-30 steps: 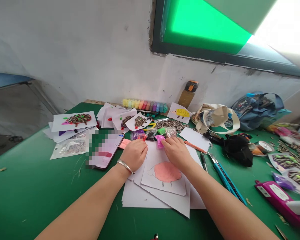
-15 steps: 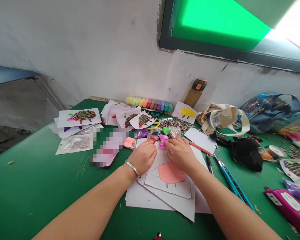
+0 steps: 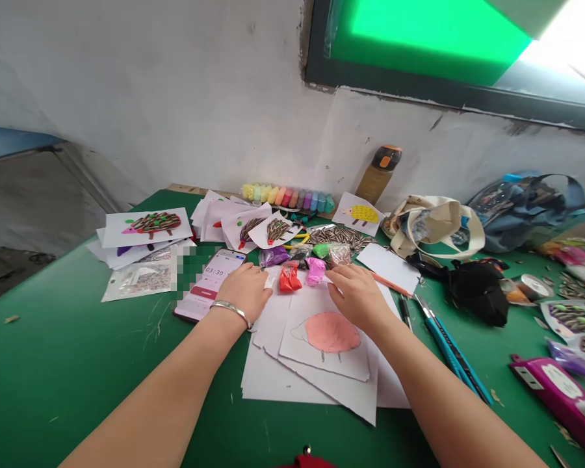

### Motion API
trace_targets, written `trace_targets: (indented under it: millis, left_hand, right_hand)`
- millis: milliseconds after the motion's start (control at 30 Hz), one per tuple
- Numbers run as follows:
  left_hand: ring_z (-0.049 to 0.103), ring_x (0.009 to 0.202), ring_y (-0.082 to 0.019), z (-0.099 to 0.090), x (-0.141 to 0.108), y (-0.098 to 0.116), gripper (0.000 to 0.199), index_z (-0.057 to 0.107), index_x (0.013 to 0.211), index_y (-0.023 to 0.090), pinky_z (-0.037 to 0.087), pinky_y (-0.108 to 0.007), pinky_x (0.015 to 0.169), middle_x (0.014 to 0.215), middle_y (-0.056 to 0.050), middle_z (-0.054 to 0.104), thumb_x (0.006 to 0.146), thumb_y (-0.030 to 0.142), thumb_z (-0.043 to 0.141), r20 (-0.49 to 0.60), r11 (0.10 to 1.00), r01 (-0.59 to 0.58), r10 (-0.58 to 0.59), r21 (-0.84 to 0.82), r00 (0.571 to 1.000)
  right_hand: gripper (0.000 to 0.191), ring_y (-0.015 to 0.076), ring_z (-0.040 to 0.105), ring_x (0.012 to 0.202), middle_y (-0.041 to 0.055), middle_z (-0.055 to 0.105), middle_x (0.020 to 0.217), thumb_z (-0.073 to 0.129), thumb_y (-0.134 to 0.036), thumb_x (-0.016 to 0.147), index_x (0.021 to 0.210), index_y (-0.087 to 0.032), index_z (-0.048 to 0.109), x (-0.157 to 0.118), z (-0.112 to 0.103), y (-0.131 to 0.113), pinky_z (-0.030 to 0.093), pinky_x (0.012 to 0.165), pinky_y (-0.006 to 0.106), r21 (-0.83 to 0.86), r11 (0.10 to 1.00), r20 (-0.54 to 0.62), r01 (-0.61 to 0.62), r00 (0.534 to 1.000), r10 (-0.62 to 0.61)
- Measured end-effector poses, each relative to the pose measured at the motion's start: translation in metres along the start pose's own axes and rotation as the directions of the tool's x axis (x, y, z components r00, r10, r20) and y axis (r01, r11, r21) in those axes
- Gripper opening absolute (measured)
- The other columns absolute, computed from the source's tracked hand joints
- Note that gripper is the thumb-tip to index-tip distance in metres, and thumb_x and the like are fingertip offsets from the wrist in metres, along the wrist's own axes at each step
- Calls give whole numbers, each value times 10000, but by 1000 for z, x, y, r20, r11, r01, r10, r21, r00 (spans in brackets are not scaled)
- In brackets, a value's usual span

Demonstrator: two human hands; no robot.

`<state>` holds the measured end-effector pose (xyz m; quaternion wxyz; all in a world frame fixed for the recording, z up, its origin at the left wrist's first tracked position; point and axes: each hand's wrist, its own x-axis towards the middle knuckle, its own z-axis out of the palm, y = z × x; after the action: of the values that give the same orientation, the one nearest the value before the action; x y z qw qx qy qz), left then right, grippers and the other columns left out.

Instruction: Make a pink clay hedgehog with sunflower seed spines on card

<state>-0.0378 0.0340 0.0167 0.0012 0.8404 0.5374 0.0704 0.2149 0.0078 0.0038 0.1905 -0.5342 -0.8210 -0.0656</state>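
My left hand [image 3: 244, 287], with a silver bangle at the wrist, covers the spot beside the phone [image 3: 214, 276]. Its fingers are bent and close together, and a bit of clear plastic shows at the fingertips; what is under them is hidden. A red clay packet [image 3: 289, 278] and a pink clay packet [image 3: 315, 271] lie between my hands. My right hand [image 3: 358, 292] rests on the papers just right of the pink packet, fingers loosely curved and apart, holding nothing visible. Below lies a sheet with a drawn animal [image 3: 332, 333], its body covered in salmon clay.
Purple [image 3: 273, 256], green [image 3: 320, 250] and brown [image 3: 340, 254] clay packets lie behind, near a heap of striped seeds [image 3: 344, 238]. Finished hedgehog pictures [image 3: 146, 226] are at left. An orange pencil [image 3: 390, 284], a blue utility knife [image 3: 451, 348] and a bottle [image 3: 379, 174] are at right.
My left hand has let go of the red packet and moved left, over where a salmon clay packet lay. My right hand has come slightly off the pink packet.
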Motion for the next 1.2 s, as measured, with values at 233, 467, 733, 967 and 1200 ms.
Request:
trace_targets:
  millis: [233,467,733,967,1200]
  left_hand:
    - [586,983,-300,4,1,8,154,652,837,141,457,-424,870,911,-133,674,829,160,500,61,995,-90,88,31,994]
    - [589,1004,-259,16,4,12,226,645,938,143,435,-423,941,970,-117,672,875,117,430,-23,983,-184,184,-13,983]
    - [592,1053,-260,26,5,18,187,655,902,149,444,-432,988,979,-108,692,902,189,473,-177,968,-240,223,-75,958]
    - [594,1114,-294,23,3,18,244,689,953,136,456,-493,1004,1032,-111,720,922,198,455,-416,961,-242,166,-135,894]
    - [491,1290,-257,1,-11,45,476,542,1315,206,395,-454,1098,1364,-94,568,882,393,604,-434,817,-323,100,-478,895]
  right_hand:
    - [200,214,572,923,59,700,949,509,-151,888,959,-186,693,-6,-1,5,395,853,355,16,1000,-15,-19,1000,19]
    - [207,211,561,919,57,697,972,503,-142,891,979,-190,685,-9,1,6,397,830,344,19,1000,18,-16,1000,15]
    - [270,246,511,998,87,630,1157,517,-102,849,1078,-193,626,3,12,-4,357,828,358,-152,988,60,37,998,-28]
    - [206,221,548,867,88,667,949,462,-50,847,807,-169,625,15,18,0,359,768,356,-145,989,1,-1,1000,1]
    - [162,163,568,775,22,647,824,495,-175,868,820,-208,646,9,-33,-10,437,712,294,520,828,-109,-212,944,310]
